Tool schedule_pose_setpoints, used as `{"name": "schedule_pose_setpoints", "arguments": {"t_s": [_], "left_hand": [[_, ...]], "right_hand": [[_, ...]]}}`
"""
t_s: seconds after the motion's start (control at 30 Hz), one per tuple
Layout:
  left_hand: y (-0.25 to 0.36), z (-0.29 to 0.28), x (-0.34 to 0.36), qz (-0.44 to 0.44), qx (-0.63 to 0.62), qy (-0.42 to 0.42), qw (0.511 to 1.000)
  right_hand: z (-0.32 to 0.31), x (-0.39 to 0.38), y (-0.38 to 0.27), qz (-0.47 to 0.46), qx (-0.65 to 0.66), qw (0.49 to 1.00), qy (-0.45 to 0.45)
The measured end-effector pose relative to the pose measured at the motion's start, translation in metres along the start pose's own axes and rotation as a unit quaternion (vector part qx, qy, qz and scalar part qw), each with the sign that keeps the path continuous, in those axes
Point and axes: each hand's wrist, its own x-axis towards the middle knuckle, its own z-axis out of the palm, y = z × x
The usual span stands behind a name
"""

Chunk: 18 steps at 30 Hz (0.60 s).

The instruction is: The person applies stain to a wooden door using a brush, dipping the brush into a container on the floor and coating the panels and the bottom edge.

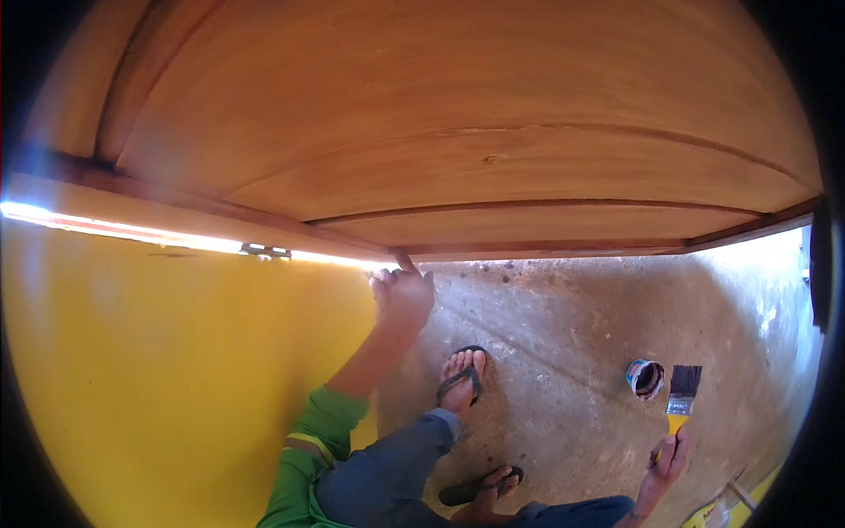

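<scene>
My left hand [400,292], fingers curled, is raised to the lower edge of a brown wooden door panel [497,97]; what its fingers grip is unclear. In my right hand [667,456], at lower right, is a paintbrush [681,398] with a yellow handle, metal band and dark bristles pointing up. Just left of the bristles, a small open can [645,378] with dark contents stands on the concrete floor [554,326].
A yellow surface [158,352] fills the left, with a metal fitting [264,251] along its bright upper edge. My sandalled feet [462,378] are on the floor below the panel. A dark upright edge [819,264] stands at far right, and yellow items lie at lower right.
</scene>
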Motion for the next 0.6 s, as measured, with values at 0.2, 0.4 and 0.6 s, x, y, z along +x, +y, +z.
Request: {"name": "schedule_pose_setpoints", "arguments": {"t_s": [0.2, 0.4, 0.6], "left_hand": [[-0.020, -0.002, 0.004, 0.104, 0.084, 0.038, 0.990], [-0.054, -0.019, -0.073, 0.168, -0.304, -0.145, 0.927], [-0.129, -0.015, -0.134, 0.100, -0.424, -0.141, 0.889]], "right_hand": [[-0.005, 0.007, 0.020, -0.004, 0.009, 0.999, -0.035], [-0.003, 0.009, 0.021, -0.004, 0.016, 0.999, 0.029], [-0.031, 0.039, 0.078, 0.024, 0.077, 0.996, 0.032]]}}
